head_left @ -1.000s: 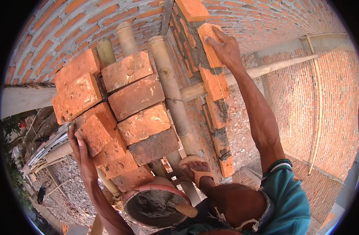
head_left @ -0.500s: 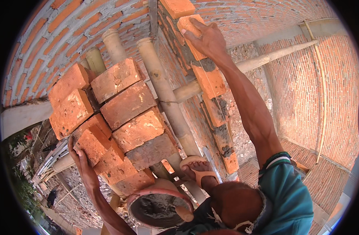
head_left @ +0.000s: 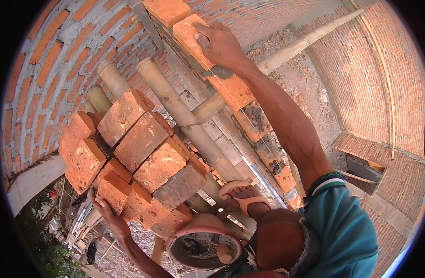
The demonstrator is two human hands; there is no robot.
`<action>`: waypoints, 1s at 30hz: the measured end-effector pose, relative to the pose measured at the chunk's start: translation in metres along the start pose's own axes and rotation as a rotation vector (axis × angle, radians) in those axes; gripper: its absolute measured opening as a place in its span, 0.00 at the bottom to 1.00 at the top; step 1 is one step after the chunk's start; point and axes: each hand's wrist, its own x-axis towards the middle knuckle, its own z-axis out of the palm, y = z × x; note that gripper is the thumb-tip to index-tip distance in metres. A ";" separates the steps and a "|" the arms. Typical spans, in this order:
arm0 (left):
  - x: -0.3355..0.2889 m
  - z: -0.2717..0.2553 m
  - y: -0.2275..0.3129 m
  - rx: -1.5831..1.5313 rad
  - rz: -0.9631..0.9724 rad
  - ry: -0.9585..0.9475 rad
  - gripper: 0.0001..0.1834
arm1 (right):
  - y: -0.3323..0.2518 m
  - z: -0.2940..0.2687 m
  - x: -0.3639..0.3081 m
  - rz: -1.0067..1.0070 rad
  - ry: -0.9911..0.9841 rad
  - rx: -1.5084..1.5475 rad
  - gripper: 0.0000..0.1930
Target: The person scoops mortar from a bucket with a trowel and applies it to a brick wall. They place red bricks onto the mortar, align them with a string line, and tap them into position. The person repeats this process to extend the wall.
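Observation:
My right hand [head_left: 220, 45] is closed over an orange brick [head_left: 190, 36] on top of the narrow wall, fingertips on its upper face. A taut string [head_left: 238, 99] runs along the wall's edge, past this brick. Grey mortar [head_left: 221, 72] shows at the brick's near end, followed by another laid brick [head_left: 232, 90]. At the lower left my left hand [head_left: 111, 217] grips the outer end of a loose brick [head_left: 114, 191] in a stack. Its fingers are partly hidden behind the brick. Several more bricks [head_left: 143, 141] are piled beside it.
A round mortar bucket [head_left: 171, 252] with a wooden handle [head_left: 224, 253] in it stands by the stack. My sandalled foot [head_left: 245, 197] rests on bamboo poles [head_left: 189, 125]. Brick walls [head_left: 50, 60] rise left and right, and a bamboo crosspiece [head_left: 309, 39] spans the gap.
The whole view has turned and shifted, so the wall sits further left. My right hand stays on the same brick. My left hand keeps to the stack, its fingers bent more around the brick end.

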 end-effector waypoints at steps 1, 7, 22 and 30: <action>0.000 0.000 0.000 0.002 -0.016 0.017 0.44 | 0.000 0.000 -0.001 -0.025 0.023 -0.006 0.22; 0.000 -0.002 0.003 0.108 -0.013 0.005 0.46 | -0.002 -0.003 -0.001 0.011 0.025 -0.004 0.22; -0.033 -0.057 0.016 0.154 0.302 0.372 0.37 | -0.252 -0.124 -0.254 -0.884 -1.317 0.882 0.26; -0.077 -0.076 0.057 0.165 0.354 0.292 0.34 | -0.291 -0.138 -0.249 -1.536 -1.023 0.597 0.12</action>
